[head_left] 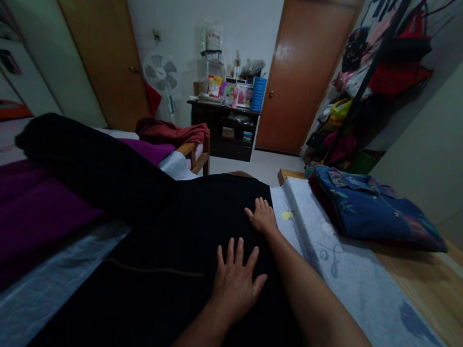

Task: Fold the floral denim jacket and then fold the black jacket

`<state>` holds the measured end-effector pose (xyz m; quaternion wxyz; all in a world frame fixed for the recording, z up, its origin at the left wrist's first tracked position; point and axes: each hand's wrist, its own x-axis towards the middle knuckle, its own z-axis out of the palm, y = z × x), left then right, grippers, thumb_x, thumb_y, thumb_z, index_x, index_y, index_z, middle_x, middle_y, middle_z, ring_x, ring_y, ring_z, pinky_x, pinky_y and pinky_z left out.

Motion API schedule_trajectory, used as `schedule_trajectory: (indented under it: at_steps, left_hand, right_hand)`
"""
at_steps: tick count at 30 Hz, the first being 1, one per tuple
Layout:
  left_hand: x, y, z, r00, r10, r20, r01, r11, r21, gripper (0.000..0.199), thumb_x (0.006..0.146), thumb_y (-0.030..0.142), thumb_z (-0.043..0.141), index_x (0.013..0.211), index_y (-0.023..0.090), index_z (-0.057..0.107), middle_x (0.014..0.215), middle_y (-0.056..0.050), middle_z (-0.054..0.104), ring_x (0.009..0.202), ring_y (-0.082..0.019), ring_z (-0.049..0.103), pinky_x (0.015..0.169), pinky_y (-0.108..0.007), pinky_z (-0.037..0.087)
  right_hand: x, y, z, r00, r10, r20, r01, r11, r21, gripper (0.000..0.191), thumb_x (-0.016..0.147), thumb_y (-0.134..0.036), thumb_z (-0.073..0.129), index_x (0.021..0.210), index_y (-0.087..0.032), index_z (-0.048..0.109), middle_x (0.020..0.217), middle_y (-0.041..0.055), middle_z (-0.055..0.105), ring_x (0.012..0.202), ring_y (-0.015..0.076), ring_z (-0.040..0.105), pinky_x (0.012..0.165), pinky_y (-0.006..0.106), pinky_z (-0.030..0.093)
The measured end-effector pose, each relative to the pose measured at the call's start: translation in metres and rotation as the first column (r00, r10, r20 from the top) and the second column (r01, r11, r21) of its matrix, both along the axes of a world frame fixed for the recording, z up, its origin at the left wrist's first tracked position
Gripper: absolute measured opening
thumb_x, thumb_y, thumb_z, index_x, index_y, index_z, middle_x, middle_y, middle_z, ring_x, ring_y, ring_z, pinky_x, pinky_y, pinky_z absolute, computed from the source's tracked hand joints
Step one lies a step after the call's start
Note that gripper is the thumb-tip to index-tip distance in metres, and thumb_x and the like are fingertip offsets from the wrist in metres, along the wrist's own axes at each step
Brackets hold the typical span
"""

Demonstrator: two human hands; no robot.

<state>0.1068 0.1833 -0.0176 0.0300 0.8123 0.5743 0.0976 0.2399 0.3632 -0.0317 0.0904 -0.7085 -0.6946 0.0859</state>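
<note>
A large black garment [165,244] is spread over the bed, with one sleeve-like part stretching to the left over purple cloth. My left hand [235,285] lies flat on the black fabric near the middle, fingers spread and pointing away from me. Farther off and to the right, my right hand [262,216] rests near the garment's right edge, its fingers apart. Neither hand holds anything. A thin light line crosses the fabric left of my left hand.
Purple cloth [13,215] lies at the left. On the right, a folded denim garment [373,209] sits beside the pale patterned mattress [330,263]. Beyond the bed are a wooden chair [203,159] with reddish cloth, a fan [162,73] and a dark cabinet [234,149].
</note>
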Motion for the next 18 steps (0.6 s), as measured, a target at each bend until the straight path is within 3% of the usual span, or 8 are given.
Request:
schedule_trajectory:
  at_steps: [6, 12, 18]
  left_hand:
    - [0.000, 0.001, -0.006, 1.000, -0.005, 0.030, 0.004, 1.000, 0.025, 0.063, 0.090, 0.062, 0.038, 0.147, 0.036, 0.034, 0.155, -0.011, 0.029, 0.144, -0.038, 0.018, 0.111, -0.064, 0.012]
    - [-0.001, 0.000, -0.002, 1.000, -0.009, 0.018, 0.009, 1.000, 0.003, 0.063, 0.090, 0.061, 0.037, 0.148, 0.035, 0.031, 0.156, -0.009, 0.029, 0.144, -0.038, 0.017, 0.111, -0.064, 0.013]
    - [0.000, 0.000, -0.003, 1.000, 0.001, 0.029, -0.001, 1.000, 0.016, 0.064, 0.090, 0.063, 0.035, 0.147, 0.036, 0.032, 0.155, -0.009, 0.030, 0.144, -0.038, 0.017, 0.111, -0.065, 0.012]
  right_hand:
    - [0.004, 0.016, 0.002, 0.998, -0.055, -0.010, 0.055, 0.998, 0.011, 0.079, 0.092, -0.059, 0.028, 0.150, -0.005, 0.021, 0.158, 0.0166, 0.015, 0.146, 0.0269, 0.012, 0.115, 0.040, 0.013]
    - [0.005, 0.020, 0.002, 0.996, -0.083, -0.024, 0.084, 0.996, 0.026, 0.077, 0.093, -0.057, 0.028, 0.150, -0.006, 0.021, 0.158, 0.0174, 0.017, 0.145, 0.0278, 0.014, 0.114, 0.040, 0.015]
    - [0.006, 0.018, 0.002, 0.997, -0.076, -0.032, 0.078, 0.994, 0.074, 0.074, 0.093, -0.056, 0.033, 0.154, -0.021, 0.008, 0.160, 0.0132, 0.013, 0.145, 0.0288, 0.016, 0.113, 0.041, 0.018]
